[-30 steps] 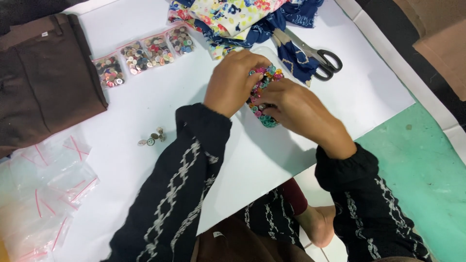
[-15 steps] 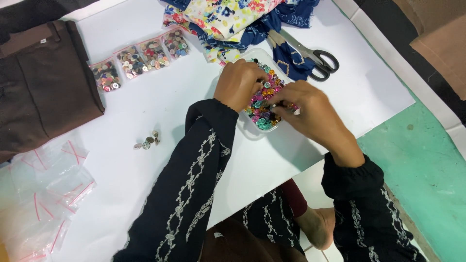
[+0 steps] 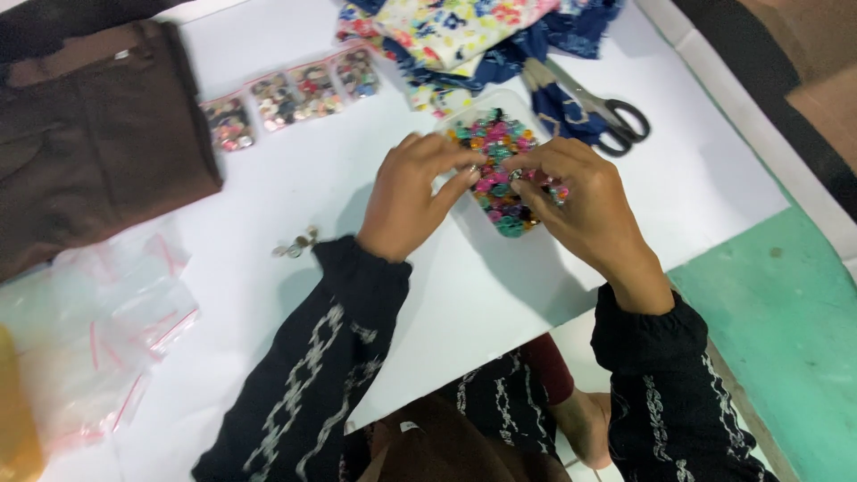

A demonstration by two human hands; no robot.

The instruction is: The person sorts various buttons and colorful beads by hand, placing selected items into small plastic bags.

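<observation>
left hand (image 3: 412, 198) fingertips pinched over near end of clear tray of coloured buttons (image 3: 502, 170) | right hand (image 3: 585, 201) pinching likewise, both touching it | tray's long axis runs away from hands toward scissors (image 3: 600, 112) | neither nearer | on white desk (image 3: 295, 196)

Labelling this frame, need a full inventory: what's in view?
button container: 1, clear, multicoloured buttons, under both hands
button bags: about 4, clear, far side in a row
scissors: 1, black handles, far right on cloth
floral cloth: pile, blue and multicolour, far edge
brown garment: 1, folded, far left
empty zip bags: several, clear with red strips, near left
loose small metal pieces: few, silvery, left of left hand
white sheet: 1, work surface
left hand: fingers in buttons
right hand: fingers in buttons
</observation>
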